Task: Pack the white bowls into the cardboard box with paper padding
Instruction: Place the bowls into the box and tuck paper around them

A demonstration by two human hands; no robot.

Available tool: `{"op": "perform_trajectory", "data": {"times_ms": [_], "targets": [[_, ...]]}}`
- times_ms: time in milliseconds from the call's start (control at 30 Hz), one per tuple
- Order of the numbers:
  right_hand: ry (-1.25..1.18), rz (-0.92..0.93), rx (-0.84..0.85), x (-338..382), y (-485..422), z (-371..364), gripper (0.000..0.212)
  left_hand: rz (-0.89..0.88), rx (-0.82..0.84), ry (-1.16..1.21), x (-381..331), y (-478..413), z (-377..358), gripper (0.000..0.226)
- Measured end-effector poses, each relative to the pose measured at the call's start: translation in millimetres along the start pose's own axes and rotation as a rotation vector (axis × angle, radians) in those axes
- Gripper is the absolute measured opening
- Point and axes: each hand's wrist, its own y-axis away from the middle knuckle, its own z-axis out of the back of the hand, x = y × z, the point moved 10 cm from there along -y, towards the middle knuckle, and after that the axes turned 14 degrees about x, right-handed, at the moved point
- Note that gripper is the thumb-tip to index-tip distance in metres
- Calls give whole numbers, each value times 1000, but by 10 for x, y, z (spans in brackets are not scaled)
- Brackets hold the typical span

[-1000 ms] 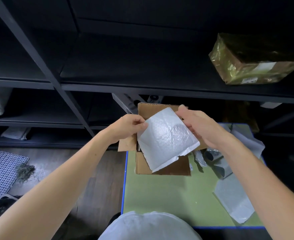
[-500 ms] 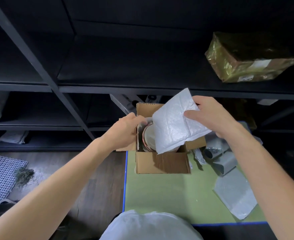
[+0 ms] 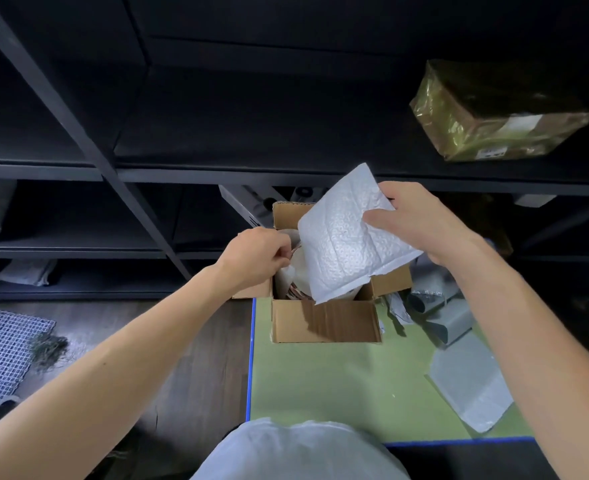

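One cardboard box (image 3: 324, 322) stood on the surface (image 3: 321, 382), white bowl (image 3: 298, 268) inside — left grip (image 3: 255, 258) curled on its rim, right grip (image 3: 421, 220) pinched padding sheet (image 3: 341, 244) above. Padding step, seemingly; next probably called for lowering sheet beside bowl.

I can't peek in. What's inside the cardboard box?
A white bowl stands on edge inside the cardboard box, beside white padding. The bubble-wrap sheet hides the right half.

Stockroom — dark shelving (image 3: 120, 174), wrapped parcel (image 3: 494, 112)
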Motion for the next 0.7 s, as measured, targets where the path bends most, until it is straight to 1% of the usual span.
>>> {"op": "perform_trajectory", "data": {"times_ms": [100,167,233,333,400,433,567,667,700], "targets": [[58,-9,31,7,14,-25,16,50,-34,161,94,-8,24,5],[101,-14,84,27,33,-53,18,68,-20,246,131,-28,26,4],[137,-30,163,33,44,-86,14,64,24,260,123,-66,25,3],[162,-37,279,43,31,-187,1,55,122,263,112,-144,15,5],[152,-23,324,90,7,-273,1,53,169,256,120,-178,20,9],[133,-17,336,104,-16,-317,5,48,178,261,123,-184,32,13],[87,-29,306,94,-152,-449,19,42,140,360,165,-157,90,23],[72,-66,258,56,-252,-520,27,79,77,522,279,-90,79,21],[73,-80,242,49,-270,-530,27,85,51,569,314,-57,76,19]]}}
